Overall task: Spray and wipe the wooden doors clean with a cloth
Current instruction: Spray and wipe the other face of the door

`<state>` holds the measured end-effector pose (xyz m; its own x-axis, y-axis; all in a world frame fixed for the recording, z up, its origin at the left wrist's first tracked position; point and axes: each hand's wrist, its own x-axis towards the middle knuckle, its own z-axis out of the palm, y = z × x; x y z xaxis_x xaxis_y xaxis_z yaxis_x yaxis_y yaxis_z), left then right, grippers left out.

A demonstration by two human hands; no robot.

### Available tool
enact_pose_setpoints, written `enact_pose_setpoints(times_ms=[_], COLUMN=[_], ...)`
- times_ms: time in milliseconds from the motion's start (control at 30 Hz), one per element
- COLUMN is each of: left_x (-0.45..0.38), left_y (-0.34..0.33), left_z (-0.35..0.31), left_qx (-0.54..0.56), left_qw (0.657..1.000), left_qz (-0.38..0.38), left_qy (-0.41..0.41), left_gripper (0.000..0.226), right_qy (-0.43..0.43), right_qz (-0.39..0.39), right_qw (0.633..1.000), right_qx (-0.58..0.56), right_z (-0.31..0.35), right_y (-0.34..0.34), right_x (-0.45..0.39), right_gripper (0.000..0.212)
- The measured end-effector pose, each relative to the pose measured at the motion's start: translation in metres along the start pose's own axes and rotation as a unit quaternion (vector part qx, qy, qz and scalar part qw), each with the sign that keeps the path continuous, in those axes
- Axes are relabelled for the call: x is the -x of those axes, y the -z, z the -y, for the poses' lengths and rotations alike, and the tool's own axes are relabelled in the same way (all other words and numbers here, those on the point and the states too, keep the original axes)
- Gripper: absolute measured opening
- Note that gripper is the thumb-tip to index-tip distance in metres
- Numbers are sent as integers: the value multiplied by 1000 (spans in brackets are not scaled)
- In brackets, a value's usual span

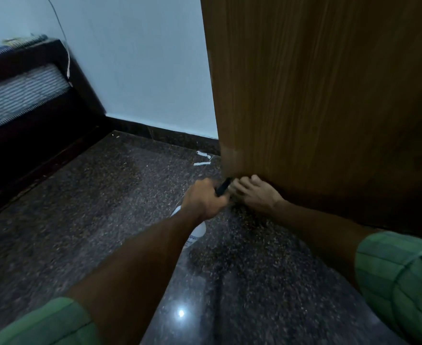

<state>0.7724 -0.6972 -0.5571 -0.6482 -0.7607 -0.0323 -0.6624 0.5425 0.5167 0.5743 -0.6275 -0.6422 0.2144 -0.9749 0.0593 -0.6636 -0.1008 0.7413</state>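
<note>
The wooden door [329, 95] fills the right half of the view and reaches down to the floor. My left hand [203, 199] grips the neck of a white spray bottle [197, 234]. Its black nozzle [223, 186] points at the door's lower left corner. My right hand [256, 192] lies low at the door's bottom edge, just right of the nozzle. Its fingers are curled against the wood. No cloth shows, and I cannot tell whether the hand holds anything.
Dark speckled stone floor [120, 195] spreads below and to the left. A dark bed frame with a mattress [23, 93] stands at the left against the pale blue wall [142, 58]. White paper scraps [202, 158] lie by the skirting near the door corner.
</note>
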Motion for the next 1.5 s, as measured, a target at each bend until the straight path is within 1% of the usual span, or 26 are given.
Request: enact_pose_setpoints(times_ms=[33, 67, 100, 133, 167, 200, 233, 333, 400, 467, 533, 633, 700, 900, 967, 1033, 1100, 1133, 1200, 1233, 1300, 1367, 1433, 1500], left_x=[0, 1, 2, 2, 1, 1, 2, -1, -1, -5, -10, -15, -16, -24, -27, -28, -27, -25, -18, -14, -3, 6, 12, 15], left_y=[-1, -2, -3, -3, -4, -3, -4, -9, -13, -16, -21, -33, -42, -87, -107, -128, -148, -161, -186, -197, -220, -237, -252, -263], left_z=[2, 5, 7, 9, 10, 11, 12, 16, 15, 10, 1, -18, -38, -114, -144, -178, -211, -231, -270, -285, -316, -343, -367, -386], left_qx=[0, -2, 1, 6, 12, 15, 17, 2, -5, -3, 12, 40, 45, 65, 68, 76, 84, 88, 89, 86, 87, 88, 91, 93], left_qw=[1000, 1000, 1000, 1000, 1000, 1000, 1000, 1000, 1000, 1000, 999, 996, 993, 980, 973, 963, 956, 951, 941, 936, 927, 921, 917, 916], left_qz=[0, 2, 8, 13, 14, 11, 8, -1, 4, 1, 0, 23, 38, 90, 104, 115, 118, 122, 130, 136, 149, 160, 171, 181], left_qy=[-4, -5, -4, -5, -5, -8, -10, -17, -22, -29, -46, -81, -102, -164, -195, -231, -256, -270, -300, -312, -332, -343, -348, -345], left_gripper=[41, 40, 40, 39, 38, 38, 39, 37, 33, 36, 41, 40, 39, 33, 34, 37, 40, 41, 40, 40, 39, 40, 39, 36], right_qy=[-34, -42, 3, 57, 86, 87, 67, 17, 32, 62, 87, 125, 130, 152, 172, 174, 145, 138, 153, 161, 171, 154, 138, 158], right_qz=[-4, 5, 12, 1, 20, 39, 46, 6, 18, 44, 50, 51, 47, 95, 119, 123, 95, 99, 144, 161, 163, 206, 200, 217], right_qw=[999, 999, 1000, 998, 995, 994, 996, 1000, 999, 996, 994, 987, 984, 976, 968, 968, 977, 978, 973, 968, 964, 961, 966, 957], right_qx=[-17, -16, 16, 39, 48, 47, 37, 0, 21, 39, 48, 93, 108, 125, 138, 135, 127, 118, 97, 106, 120, 105, 85, 114], right_z=[-2, -1, 2, 9, 18, 25, 25, 16, 19, 18, 14, -1, -12, -44, -56, -68, -83, -92, -108, -114, -121, -132, -146, -157], right_y=[5, 11, 12, 9, 9, 10, 13, 19, 19, 17, 13, 8, 0, -29, -35, -49, -69, -77, -90, -91, -99, -101, -100, -109], right_x=[-6, -12, -18, -22, -21, -23, -25, -33, -31, -23, -8, 26, 49, 142, 182, 223, 261, 285, 329, 347, 388, 423, 453, 482], right_gripper=[50, 51, 49, 46, 43, 42, 43, 48, 49, 48, 46, 43, 41, 49, 53, 54, 52, 50, 43, 39, 36, 34, 30, 31])
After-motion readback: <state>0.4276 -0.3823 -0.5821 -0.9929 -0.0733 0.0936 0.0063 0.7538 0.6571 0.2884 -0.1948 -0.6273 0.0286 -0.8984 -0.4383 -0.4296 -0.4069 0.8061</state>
